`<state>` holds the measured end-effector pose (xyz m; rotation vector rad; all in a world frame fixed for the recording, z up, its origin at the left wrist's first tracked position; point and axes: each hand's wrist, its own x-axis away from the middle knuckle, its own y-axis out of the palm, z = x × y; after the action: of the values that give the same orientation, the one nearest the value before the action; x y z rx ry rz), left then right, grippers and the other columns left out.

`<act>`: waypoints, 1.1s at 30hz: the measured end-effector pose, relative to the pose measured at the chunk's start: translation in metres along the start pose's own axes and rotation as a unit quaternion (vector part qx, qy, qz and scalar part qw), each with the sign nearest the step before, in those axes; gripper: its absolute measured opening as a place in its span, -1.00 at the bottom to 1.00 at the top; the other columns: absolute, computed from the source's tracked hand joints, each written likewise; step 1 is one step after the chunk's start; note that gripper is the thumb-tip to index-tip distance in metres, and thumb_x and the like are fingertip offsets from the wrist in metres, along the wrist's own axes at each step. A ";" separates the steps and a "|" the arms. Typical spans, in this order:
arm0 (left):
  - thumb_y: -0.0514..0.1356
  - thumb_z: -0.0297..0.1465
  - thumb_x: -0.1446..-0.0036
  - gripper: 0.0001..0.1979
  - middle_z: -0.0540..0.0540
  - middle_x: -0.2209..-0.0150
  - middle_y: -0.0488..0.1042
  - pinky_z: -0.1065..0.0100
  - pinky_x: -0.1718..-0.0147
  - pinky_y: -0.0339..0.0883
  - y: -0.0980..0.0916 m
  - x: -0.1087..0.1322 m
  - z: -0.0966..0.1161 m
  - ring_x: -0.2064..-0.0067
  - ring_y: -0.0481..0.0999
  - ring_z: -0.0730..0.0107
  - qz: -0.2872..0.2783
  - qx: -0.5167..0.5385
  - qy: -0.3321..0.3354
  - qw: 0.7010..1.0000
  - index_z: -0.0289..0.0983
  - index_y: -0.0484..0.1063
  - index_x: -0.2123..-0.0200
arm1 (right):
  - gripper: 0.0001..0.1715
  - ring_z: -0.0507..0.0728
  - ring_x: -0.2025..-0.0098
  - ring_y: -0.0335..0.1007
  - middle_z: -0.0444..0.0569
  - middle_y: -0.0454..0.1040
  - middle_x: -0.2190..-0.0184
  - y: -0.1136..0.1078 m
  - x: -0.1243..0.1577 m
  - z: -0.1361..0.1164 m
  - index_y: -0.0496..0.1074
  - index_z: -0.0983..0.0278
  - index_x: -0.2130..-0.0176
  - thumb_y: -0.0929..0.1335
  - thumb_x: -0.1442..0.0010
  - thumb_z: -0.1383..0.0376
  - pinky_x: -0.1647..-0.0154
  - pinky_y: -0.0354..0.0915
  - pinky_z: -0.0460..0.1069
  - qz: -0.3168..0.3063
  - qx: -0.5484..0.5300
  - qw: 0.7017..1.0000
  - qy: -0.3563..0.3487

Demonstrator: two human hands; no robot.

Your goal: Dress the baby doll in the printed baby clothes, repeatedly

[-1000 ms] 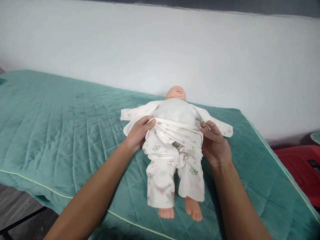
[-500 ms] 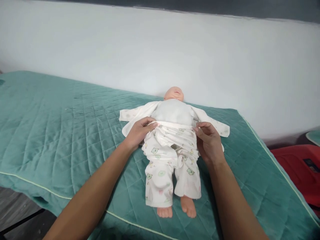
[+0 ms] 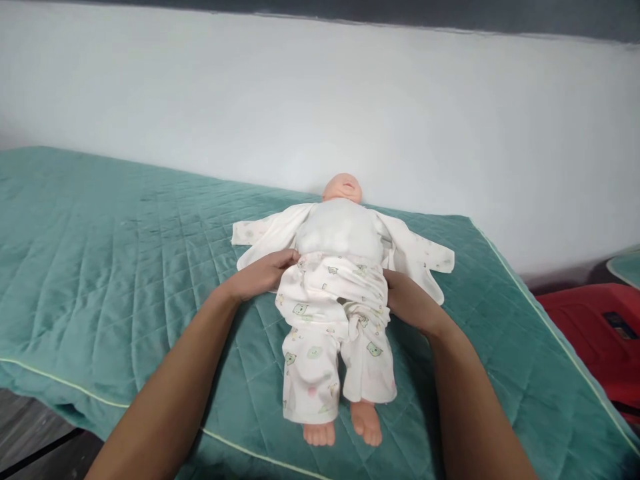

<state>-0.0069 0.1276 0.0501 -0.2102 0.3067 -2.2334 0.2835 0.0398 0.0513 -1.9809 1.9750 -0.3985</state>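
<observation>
A baby doll (image 3: 343, 189) lies on its back on a green quilted mat (image 3: 125, 247), head toward the wall, bare feet toward me. It wears white printed trousers (image 3: 330, 320) and an open white jacket (image 3: 415, 253) spread out under its arms. My left hand (image 3: 260, 275) grips the trousers' waistband at the doll's left-side hip as I see it. My right hand (image 3: 407, 300) is closed on the waistband at the other hip, its fingers partly tucked behind the cloth.
A white wall (image 3: 320, 100) runs right behind the doll's head. A red object (image 3: 590, 333) stands low at the right, beyond the mat's edge. The mat's near edge (image 3: 60, 383) drops to a dark floor at lower left.
Both hands slid from the front of the waistband down to the doll's hips. The trousers' waist now sits higher and smoother on the belly. The view shifted slightly.
</observation>
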 end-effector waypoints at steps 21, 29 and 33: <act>0.27 -0.19 -0.10 -0.76 -0.05 0.30 0.55 0.35 0.28 0.38 -0.004 0.004 0.007 0.26 0.50 0.29 0.032 -0.016 0.007 0.999 -0.24 0.53 0.27 | -0.86 0.03 0.48 0.36 -0.14 0.45 0.51 -0.012 0.002 -0.012 0.44 0.24 0.35 0.37 -0.13 0.21 0.46 0.31 -0.08 0.029 -0.009 0.993 0.117; 0.27 -0.15 -0.14 -0.73 -0.08 0.19 0.44 0.29 0.11 0.33 0.006 0.000 0.010 0.16 0.43 0.31 0.075 -0.030 0.083 0.993 -0.24 0.48 0.26 | -0.80 0.08 0.22 0.26 -0.12 0.35 0.26 -0.003 0.004 -0.021 0.38 0.19 0.25 0.44 -0.17 0.18 0.16 0.22 -0.01 0.046 0.041 0.993 -0.100; 0.30 -0.18 -0.11 -0.77 -0.11 0.03 0.34 0.20 -0.15 0.20 0.008 -0.002 0.008 -0.07 0.35 0.22 0.086 -0.133 0.155 0.975 -0.21 0.47 0.28 | -0.81 0.11 0.15 0.24 -0.11 0.30 0.22 -0.001 0.003 -0.018 0.35 0.17 0.26 0.44 -0.16 0.23 0.07 0.21 0.02 0.030 0.099 0.985 -0.136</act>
<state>0.0018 0.1230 0.0556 0.0262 0.7674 -2.0455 0.2767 0.0365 0.0683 -1.7464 1.7475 -0.2791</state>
